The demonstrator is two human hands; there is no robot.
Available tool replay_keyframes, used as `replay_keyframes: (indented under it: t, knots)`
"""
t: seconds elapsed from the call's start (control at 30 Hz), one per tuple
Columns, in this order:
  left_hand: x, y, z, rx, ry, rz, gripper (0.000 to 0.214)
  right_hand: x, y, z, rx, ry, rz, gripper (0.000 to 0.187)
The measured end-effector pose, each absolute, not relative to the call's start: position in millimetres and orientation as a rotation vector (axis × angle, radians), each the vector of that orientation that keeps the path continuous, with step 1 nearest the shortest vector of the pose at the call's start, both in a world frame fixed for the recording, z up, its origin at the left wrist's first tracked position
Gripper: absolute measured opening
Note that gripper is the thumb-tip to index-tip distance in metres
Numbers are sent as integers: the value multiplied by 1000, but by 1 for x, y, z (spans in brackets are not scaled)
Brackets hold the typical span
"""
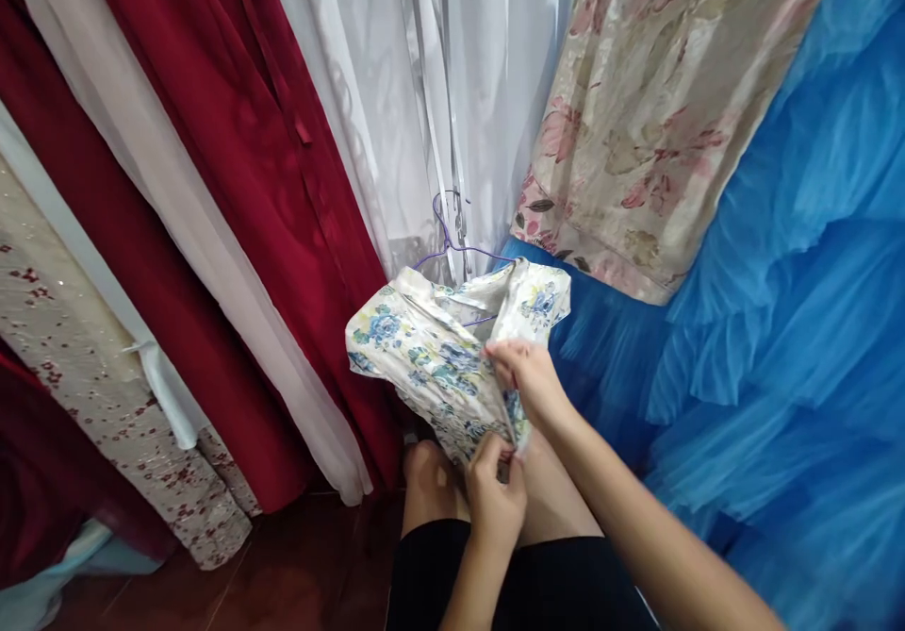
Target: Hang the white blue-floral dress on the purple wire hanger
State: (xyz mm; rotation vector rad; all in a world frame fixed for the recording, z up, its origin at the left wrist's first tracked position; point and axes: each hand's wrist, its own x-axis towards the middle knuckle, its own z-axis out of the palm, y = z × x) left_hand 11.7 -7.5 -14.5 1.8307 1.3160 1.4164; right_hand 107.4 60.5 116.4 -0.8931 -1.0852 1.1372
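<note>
A small white garment with a blue and green flower print [431,348] hangs on a thin purple wire hanger [452,240] over my knees. My right hand [527,376] pinches the garment's edge near its side seam, fingers closed on the cloth. Just below it, my left hand [493,494] is closed on the lower part of the same edge, where a zipper or seam runs. Both hands are close together, touching the cloth. My bare knees [431,485] and black shorts [537,584] show beneath.
Hanging clothes crowd all around: dark red dresses [233,188] at left, sheer white fabric [396,93] in the middle, a pink-flowered brocade dress [657,112] at upper right, and blue tulle [792,348] filling the right. A beige sequinned dress [85,367] hangs at far left. Dark wooden floor [297,574] lies below.
</note>
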Motion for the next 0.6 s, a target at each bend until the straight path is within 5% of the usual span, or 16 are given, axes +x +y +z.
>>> replay_keyframes:
  t: [0.27, 0.37, 0.47, 0.6]
  knots:
    - [0, 10, 20, 2225, 1192, 942, 14, 109, 127, 207, -740, -1156, 1049, 19]
    - [-19, 39, 78, 2204, 1151, 1218, 9, 113, 121, 194, -738, -1247, 989, 19]
    - [-32, 72, 146, 2141, 1193, 1662, 37, 119, 113, 186, -737, -1276, 999, 20]
    - [-29, 104, 197, 2541, 1095, 1592, 23, 122, 113, 185, -683, -1312, 1014, 21]
